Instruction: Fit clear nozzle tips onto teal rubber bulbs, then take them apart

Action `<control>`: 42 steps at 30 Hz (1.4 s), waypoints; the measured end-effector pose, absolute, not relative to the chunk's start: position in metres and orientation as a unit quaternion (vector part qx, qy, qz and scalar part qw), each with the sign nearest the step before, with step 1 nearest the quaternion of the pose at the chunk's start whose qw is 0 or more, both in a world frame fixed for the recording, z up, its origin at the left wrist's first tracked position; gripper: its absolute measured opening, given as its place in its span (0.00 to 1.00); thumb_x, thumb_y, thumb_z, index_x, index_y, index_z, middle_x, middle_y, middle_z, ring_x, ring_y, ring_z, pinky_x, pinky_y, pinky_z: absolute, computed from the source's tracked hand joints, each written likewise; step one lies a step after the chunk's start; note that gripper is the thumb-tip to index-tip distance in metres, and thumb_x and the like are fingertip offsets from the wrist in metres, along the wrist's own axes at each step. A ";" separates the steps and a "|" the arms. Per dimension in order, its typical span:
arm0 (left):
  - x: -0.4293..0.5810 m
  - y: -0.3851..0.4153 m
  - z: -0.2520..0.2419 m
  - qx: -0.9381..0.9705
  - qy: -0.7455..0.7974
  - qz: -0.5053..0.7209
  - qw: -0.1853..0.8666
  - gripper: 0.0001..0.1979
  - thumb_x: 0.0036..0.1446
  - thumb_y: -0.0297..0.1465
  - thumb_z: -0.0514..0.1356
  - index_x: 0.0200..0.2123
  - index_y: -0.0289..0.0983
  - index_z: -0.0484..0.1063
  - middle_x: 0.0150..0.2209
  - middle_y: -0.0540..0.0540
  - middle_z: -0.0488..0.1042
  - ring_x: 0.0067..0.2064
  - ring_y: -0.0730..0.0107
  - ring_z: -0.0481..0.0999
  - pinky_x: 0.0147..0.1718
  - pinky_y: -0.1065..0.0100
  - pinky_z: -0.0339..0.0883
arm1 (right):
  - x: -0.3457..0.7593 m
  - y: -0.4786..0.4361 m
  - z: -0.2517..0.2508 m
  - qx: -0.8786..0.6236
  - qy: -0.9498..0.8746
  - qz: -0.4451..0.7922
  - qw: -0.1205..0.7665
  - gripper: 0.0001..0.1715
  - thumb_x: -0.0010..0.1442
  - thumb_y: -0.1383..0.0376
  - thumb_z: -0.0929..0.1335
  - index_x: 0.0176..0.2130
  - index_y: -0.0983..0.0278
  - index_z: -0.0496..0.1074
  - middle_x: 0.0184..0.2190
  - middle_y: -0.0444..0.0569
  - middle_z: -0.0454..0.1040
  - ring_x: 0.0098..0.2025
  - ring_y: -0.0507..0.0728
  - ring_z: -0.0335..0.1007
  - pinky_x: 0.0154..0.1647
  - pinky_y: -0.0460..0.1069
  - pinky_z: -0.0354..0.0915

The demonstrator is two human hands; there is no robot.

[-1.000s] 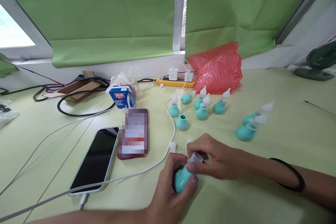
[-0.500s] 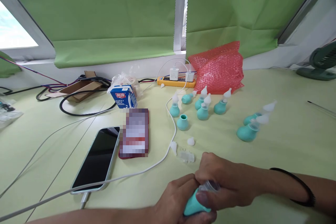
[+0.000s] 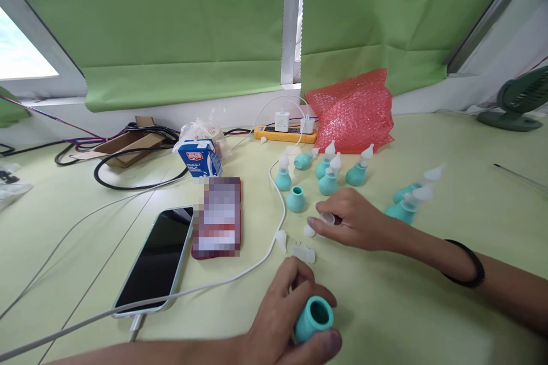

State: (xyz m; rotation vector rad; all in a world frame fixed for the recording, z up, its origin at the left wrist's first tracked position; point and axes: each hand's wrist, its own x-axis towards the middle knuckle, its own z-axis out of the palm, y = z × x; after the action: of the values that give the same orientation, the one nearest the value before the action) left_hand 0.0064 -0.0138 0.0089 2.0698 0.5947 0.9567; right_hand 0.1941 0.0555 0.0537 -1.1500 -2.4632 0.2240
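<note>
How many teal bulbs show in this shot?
9 teal bulbs: one in the left hand, one open-mouthed beyond it, five near the red bubble wrap, two beyond the right forearm, partly hidden.

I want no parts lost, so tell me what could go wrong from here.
The right hand, pinching a clear plastic piece, is right by a small white cap and might knock it away. A loose white tip lies close beside the white cable; a tug could shift it. The teal bulb in the left hand is open-mouthed, so dirt could get in.
</note>
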 end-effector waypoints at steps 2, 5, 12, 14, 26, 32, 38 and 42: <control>0.004 -0.012 0.016 0.810 0.276 0.369 0.362 0.12 0.54 0.37 0.51 0.36 0.36 0.66 0.30 0.46 0.57 0.33 0.68 0.62 0.31 0.68 0.60 | 0.200 0.063 0.053 -0.421 -0.895 0.009 0.146 0.23 0.55 0.59 0.59 0.14 0.66 0.53 0.11 0.39 0.48 0.17 0.46 0.39 0.22 0.47 0.38; 0.003 -0.006 0.025 0.797 0.330 0.361 0.353 0.08 0.55 0.33 0.51 0.36 0.37 0.65 0.31 0.47 0.58 0.34 0.69 0.61 0.32 0.67 0.60 | 0.208 0.071 0.052 -0.415 -0.908 -0.029 0.050 0.24 0.56 0.58 0.59 0.14 0.66 0.58 0.11 0.41 0.52 0.17 0.47 0.41 0.22 0.47 0.37; 0.005 0.007 0.025 0.751 0.389 0.398 0.355 0.08 0.55 0.31 0.52 0.40 0.39 0.65 0.35 0.47 0.61 0.36 0.70 0.64 0.36 0.68 0.60 | 0.211 0.074 0.049 -0.394 -0.919 0.002 -0.025 0.25 0.58 0.55 0.56 0.19 0.67 0.65 0.15 0.45 0.61 0.19 0.49 0.51 0.22 0.46 0.41; 0.005 0.007 0.022 0.746 0.385 0.411 0.356 0.08 0.55 0.30 0.53 0.40 0.40 0.65 0.35 0.47 0.61 0.37 0.71 0.64 0.36 0.69 0.60 | 0.211 0.074 0.050 -0.394 -0.918 0.019 -0.032 0.27 0.60 0.54 0.55 0.20 0.67 0.65 0.16 0.45 0.62 0.19 0.49 0.52 0.22 0.46 0.41; 0.008 0.000 0.014 0.704 0.347 0.508 0.354 0.18 0.46 0.25 0.60 0.38 0.40 0.56 0.33 0.48 0.65 0.35 0.70 0.66 0.35 0.66 0.62 | 0.188 0.026 0.081 -0.313 -0.917 0.194 0.155 0.18 0.51 0.56 0.66 0.38 0.66 0.68 0.26 0.46 0.69 0.26 0.49 0.61 0.28 0.44 0.56; 0.008 -0.004 0.012 0.727 0.315 0.513 0.331 0.23 0.43 0.23 0.61 0.40 0.41 0.53 0.31 0.50 0.63 0.32 0.72 0.65 0.32 0.67 0.62 | 0.175 0.010 0.073 -0.327 -0.904 0.203 0.187 0.07 0.50 0.64 0.66 0.27 0.67 0.68 0.17 0.42 0.64 0.20 0.47 0.57 0.23 0.43 0.56; 0.004 -0.004 0.017 0.752 0.273 0.545 0.252 0.22 0.43 0.23 0.58 0.40 0.40 0.52 0.32 0.47 0.59 0.35 0.68 0.63 0.32 0.65 0.62 | 0.188 0.028 0.079 -0.354 -0.874 0.023 0.331 0.09 0.49 0.64 0.64 0.21 0.65 0.65 0.13 0.40 0.61 0.16 0.46 0.54 0.19 0.43 0.53; 0.002 -0.005 0.021 0.835 0.202 0.464 0.218 0.14 0.44 0.20 0.53 0.35 0.38 0.55 0.25 0.49 0.62 0.26 0.73 0.63 0.24 0.71 0.60 | 0.205 0.054 0.081 -0.447 -0.849 -0.076 0.272 0.15 0.50 0.61 0.62 0.17 0.64 0.61 0.12 0.42 0.60 0.16 0.48 0.53 0.20 0.45 0.51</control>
State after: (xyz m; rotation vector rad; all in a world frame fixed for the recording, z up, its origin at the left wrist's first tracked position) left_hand 0.0017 -0.0055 0.0215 2.3106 0.5593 1.2839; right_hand 0.2053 0.0539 0.0812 -1.2040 -2.2852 -0.2056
